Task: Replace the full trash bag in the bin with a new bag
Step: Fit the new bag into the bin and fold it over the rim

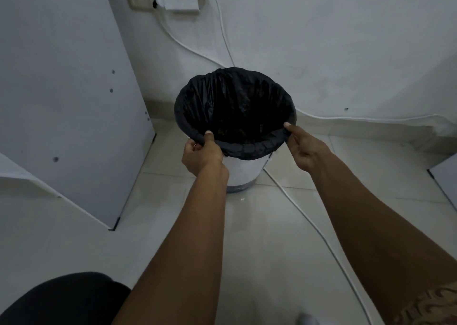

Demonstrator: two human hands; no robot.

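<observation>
Black bag (235, 102) lines the white bin (247, 172) on floor by wall, cuff folded over rim. Step looks like freeing the cuff to pull the full bag out; contents too dark to judge. Next: peel cuff up all round, gather mouth, lift w/o tearing. Arms reach fwd, hands apart: left hand (201, 154) & right hand (306, 150) each pinch cuff at near rim.

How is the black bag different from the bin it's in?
The bag is black; the bin is white. The bag looks wrinkly; the bin wall looks smooth. The bag sits inside, folded over the rim; the bin stands on the floor. Both share one round opening.
</observation>
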